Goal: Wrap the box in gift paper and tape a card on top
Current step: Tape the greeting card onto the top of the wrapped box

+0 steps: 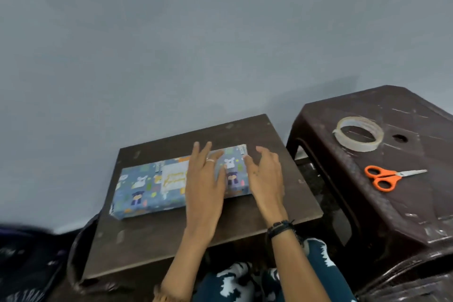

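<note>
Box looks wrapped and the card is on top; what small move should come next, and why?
Probably press the left hand flat along the card to seat it on the wrapped box. That hand already lies open over the card's right edge, the right hand hovers open beside the box end, and the tape roll and scissors sit apart on the stool.

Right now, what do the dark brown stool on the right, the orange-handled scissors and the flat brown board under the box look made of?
Dark brown stool: moulded plastic, glossy, scuffed; rounded edges, cut-out sides and a hole in the top suggest it.
Orange-handled scissors: plastic loop handles, bright metal blades by their silver shine.
Flat brown board: probably wood or laminate, matte; thin straight edge, worn marks. Not certain.
</note>
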`<state>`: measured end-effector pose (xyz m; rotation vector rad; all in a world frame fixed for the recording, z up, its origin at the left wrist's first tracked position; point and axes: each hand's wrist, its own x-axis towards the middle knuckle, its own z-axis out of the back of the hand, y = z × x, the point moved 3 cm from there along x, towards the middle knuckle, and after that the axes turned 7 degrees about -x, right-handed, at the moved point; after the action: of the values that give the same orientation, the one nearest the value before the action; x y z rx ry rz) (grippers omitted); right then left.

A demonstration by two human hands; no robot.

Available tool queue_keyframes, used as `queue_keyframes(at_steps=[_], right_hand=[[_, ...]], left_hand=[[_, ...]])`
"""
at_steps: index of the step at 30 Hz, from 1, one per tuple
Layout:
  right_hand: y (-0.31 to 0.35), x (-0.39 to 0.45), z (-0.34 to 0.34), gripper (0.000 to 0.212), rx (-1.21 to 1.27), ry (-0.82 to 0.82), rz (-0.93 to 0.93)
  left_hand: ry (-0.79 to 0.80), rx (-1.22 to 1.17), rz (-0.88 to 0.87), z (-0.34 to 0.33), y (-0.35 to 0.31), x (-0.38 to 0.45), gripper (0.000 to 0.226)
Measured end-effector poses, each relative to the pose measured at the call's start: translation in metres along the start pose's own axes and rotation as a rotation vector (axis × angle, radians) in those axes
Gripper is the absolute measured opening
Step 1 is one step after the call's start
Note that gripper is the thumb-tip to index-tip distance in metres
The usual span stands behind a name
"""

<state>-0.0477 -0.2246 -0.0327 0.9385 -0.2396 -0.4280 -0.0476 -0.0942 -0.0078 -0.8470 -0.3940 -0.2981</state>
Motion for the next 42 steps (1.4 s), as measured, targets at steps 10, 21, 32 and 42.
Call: queue_keyframes(at_steps=[10, 21, 32, 42], right_hand=[[0.049, -0.044, -0.054, 0.049, -0.527, 0.007, 0.697], [0.045, -0.058, -0.088, 0.051, -0.544, 0.1, 0.682], [0.044, -0.055, -0.086, 0.071, -0.525, 0.196, 0.715], [0.008, -0.037, 0.0, 0.052, -0.211, -0.121, 0.09]], left_hand=[[0.05, 0.435, 0.162, 0.031, 0.069, -0.03, 0.071], [0.082, 0.382, 0.206, 0.035, 0.079, -0.028, 0.07], [0.19, 0.307, 0.31, 0.039, 0.077, -0.027, 0.067], [-0.376, -0.123, 0.705, 0.119, 0.112, -0.053, 0.066]])
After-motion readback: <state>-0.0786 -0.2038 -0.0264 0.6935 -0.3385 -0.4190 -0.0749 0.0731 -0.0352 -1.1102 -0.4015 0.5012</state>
